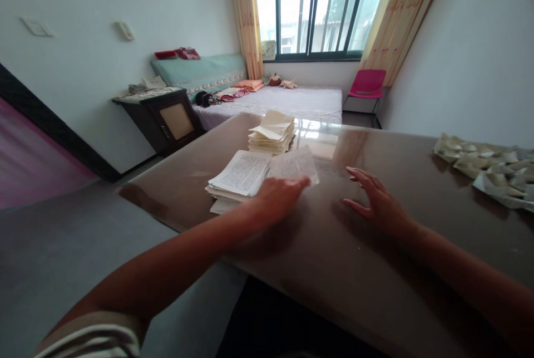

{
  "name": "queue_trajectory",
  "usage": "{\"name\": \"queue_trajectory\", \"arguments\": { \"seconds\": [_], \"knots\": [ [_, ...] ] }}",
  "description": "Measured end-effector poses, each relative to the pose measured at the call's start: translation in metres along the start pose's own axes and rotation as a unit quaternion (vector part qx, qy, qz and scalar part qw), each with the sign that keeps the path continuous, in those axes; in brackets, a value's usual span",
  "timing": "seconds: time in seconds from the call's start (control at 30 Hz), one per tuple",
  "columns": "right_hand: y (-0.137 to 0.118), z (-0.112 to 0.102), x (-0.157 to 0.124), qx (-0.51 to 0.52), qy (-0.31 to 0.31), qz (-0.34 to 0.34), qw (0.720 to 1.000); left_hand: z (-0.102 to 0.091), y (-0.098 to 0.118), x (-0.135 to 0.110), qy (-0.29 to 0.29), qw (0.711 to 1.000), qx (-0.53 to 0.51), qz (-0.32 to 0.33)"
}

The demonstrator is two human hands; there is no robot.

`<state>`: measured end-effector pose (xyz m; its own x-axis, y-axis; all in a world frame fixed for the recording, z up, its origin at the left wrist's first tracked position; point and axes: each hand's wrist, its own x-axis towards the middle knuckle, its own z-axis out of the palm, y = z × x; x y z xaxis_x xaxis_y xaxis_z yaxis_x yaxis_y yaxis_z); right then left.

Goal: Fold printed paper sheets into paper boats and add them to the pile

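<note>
My left hand [286, 195] reaches over the table and pinches the near corner of a thin sheet of paper [294, 163] with writing on it. The sheet is slightly blurred and tilts beside a stack of written sheets [242, 171] to its left. Behind them rises a taller pile of yellowish paper [273, 131]. My right hand [373, 199] hovers to the right, fingers apart and thumb out, with nothing in it.
A glossy brown table [334, 269] spans the front. Folded paper pieces [492, 168] lie in rows at its right end. Beyond stand a bed [300, 99], a dark cabinet [167, 118] and a pink chair [367, 84].
</note>
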<state>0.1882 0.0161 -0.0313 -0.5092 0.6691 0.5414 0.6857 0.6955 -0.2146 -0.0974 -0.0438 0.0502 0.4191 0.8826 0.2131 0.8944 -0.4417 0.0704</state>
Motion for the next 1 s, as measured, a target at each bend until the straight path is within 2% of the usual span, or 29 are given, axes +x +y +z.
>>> {"name": "queue_trajectory", "arguments": {
  "seconds": [0.07,0.13,0.27,0.37,0.5,0.57,0.67,0.73,0.8,0.87,1.0],
  "knots": [
    [-0.009,-0.007,0.005,-0.041,-0.03,-0.028,0.998,0.021,0.03,0.012,-0.019,0.996,-0.008,0.092],
    [-0.012,-0.013,0.01,-0.068,-0.068,-0.044,0.994,0.038,0.051,0.025,-0.017,0.987,-0.013,0.157],
    [-0.002,-0.023,0.016,-0.029,-0.142,-0.058,0.988,0.054,0.068,0.045,-0.016,0.984,-0.029,0.175],
    [0.01,-0.022,0.013,0.07,-0.183,-0.069,0.978,0.06,0.06,0.052,-0.011,0.981,-0.105,0.164],
    [0.021,-0.018,0.002,0.141,-0.14,-0.028,0.98,0.07,0.025,0.06,0.002,0.971,-0.227,0.072],
    [0.023,-0.02,-0.001,0.168,-0.146,-0.014,0.975,0.072,0.008,0.065,-0.014,0.962,-0.264,0.064],
    [0.024,-0.031,-0.001,0.21,-0.184,-0.003,0.96,0.065,-0.006,0.068,-0.083,0.95,-0.267,0.139],
    [0.024,-0.039,0.0,0.235,-0.21,0.023,0.949,0.055,-0.01,0.067,-0.138,0.927,-0.28,0.209],
    [0.025,-0.043,-0.001,0.245,-0.231,0.069,0.939,0.049,-0.011,0.065,-0.182,0.905,-0.296,0.247],
    [0.026,-0.041,-0.002,0.249,-0.237,0.122,0.931,0.05,-0.01,0.065,-0.181,0.912,-0.3,0.214],
    [0.026,-0.028,-0.003,0.276,-0.195,0.217,0.916,0.069,-0.001,0.071,-0.113,0.944,-0.305,0.049]
  ]
}}
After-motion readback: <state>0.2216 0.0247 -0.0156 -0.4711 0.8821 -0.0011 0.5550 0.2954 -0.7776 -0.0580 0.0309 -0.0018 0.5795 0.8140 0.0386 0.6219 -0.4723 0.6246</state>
